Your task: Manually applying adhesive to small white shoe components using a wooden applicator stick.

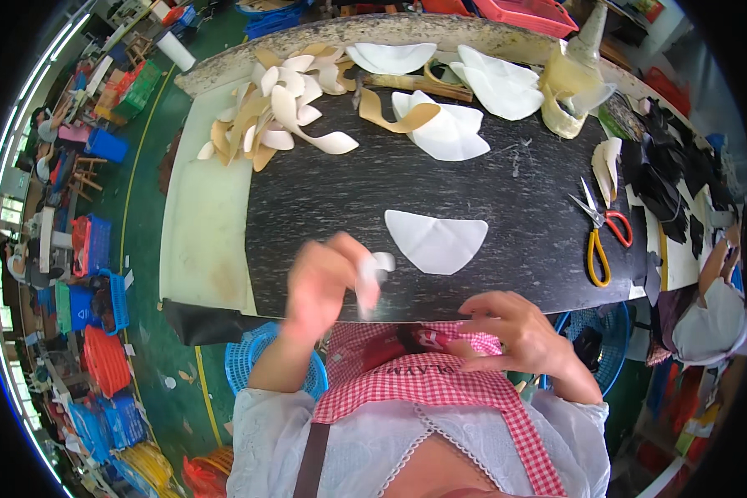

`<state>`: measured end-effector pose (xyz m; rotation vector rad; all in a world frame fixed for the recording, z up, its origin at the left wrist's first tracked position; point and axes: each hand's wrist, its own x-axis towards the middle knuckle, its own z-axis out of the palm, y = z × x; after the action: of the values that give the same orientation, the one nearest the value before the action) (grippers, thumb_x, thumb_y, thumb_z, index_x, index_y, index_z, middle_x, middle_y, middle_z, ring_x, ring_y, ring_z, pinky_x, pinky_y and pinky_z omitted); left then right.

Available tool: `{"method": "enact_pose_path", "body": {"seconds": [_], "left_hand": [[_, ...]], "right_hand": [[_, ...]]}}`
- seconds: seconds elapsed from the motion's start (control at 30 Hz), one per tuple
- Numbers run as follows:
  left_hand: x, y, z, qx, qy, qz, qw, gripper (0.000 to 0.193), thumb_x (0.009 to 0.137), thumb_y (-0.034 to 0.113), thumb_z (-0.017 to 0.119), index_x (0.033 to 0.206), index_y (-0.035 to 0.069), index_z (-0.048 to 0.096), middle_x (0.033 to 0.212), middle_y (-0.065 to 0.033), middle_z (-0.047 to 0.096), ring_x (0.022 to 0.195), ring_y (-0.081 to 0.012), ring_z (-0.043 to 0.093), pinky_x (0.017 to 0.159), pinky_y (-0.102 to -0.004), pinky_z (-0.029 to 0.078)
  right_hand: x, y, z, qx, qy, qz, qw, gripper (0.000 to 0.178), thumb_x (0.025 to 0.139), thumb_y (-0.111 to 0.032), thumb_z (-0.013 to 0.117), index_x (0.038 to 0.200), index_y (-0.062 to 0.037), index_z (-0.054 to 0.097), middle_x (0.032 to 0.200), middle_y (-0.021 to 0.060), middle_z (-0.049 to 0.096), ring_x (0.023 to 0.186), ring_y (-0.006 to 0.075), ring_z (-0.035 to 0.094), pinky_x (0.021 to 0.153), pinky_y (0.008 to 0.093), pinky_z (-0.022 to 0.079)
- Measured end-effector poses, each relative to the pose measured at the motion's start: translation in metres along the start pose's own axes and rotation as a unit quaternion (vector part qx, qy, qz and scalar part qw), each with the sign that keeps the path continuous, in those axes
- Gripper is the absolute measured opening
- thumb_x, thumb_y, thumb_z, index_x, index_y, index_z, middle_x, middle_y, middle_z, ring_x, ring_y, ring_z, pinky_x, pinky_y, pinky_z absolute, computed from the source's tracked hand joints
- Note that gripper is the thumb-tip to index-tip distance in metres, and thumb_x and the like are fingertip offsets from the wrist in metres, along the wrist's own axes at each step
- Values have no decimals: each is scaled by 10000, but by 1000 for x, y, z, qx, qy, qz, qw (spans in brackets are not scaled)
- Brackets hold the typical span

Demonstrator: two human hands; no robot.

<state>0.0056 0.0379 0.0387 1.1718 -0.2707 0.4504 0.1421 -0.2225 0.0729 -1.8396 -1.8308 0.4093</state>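
Note:
My left hand is above the near edge of the dark work surface, blurred by motion. Its fingers are closed on a small white piece, too smeared to tell its kind. My right hand hovers at the table's front edge, fingers apart, holding nothing I can see. Between and beyond the hands, a white half-round cut piece with faint creases lies flat on the dark surface. Neither hand touches it.
Scissors with red and yellow handles lie at the right. Tan and white curved pieces are heaped at the far left, and more white pieces lie at the back. A glue-coated pot stands far right. Blue baskets flank me below.

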Motion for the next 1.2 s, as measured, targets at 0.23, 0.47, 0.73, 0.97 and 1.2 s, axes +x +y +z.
{"method": "enact_pose_path", "body": {"seconds": [0.23,0.47,0.73,0.97,1.2], "left_hand": [[-1,-13,25,223,-76,-173,956,310,772,193,750,996,21,621,1001,-102,669,910,-175,656,699,-287,523],[20,-12,6,235,-143,-223,935,328,773,108,748,1065,39,615,999,-50,649,920,-127,637,824,-279,486],[65,-46,-4,340,-121,-326,874,370,798,44,699,1140,63,559,893,-30,664,795,-79,616,724,-255,492],[54,-59,-1,443,-144,-268,844,436,788,96,710,1192,104,548,953,-107,680,769,-191,664,723,-301,521],[52,-62,1,515,-171,-195,817,526,783,140,703,1271,146,508,969,-145,667,782,-298,676,709,-378,541]], "right_hand": [[15,-10,56,-101,193,-135,967,198,694,-157,765,816,-59,642,744,24,563,585,151,551,502,273,420],[10,15,27,171,260,121,943,134,768,-93,734,874,-22,693,735,97,624,632,244,636,561,333,492],[35,75,33,44,241,159,956,180,801,-143,719,903,2,691,908,116,626,756,282,631,660,370,510],[37,86,37,-87,219,84,968,203,804,-225,720,776,-33,662,808,69,581,746,237,601,715,371,479],[19,92,-9,-211,135,234,939,429,774,-472,680,841,-49,648,809,66,582,723,251,598,823,410,422]]}}
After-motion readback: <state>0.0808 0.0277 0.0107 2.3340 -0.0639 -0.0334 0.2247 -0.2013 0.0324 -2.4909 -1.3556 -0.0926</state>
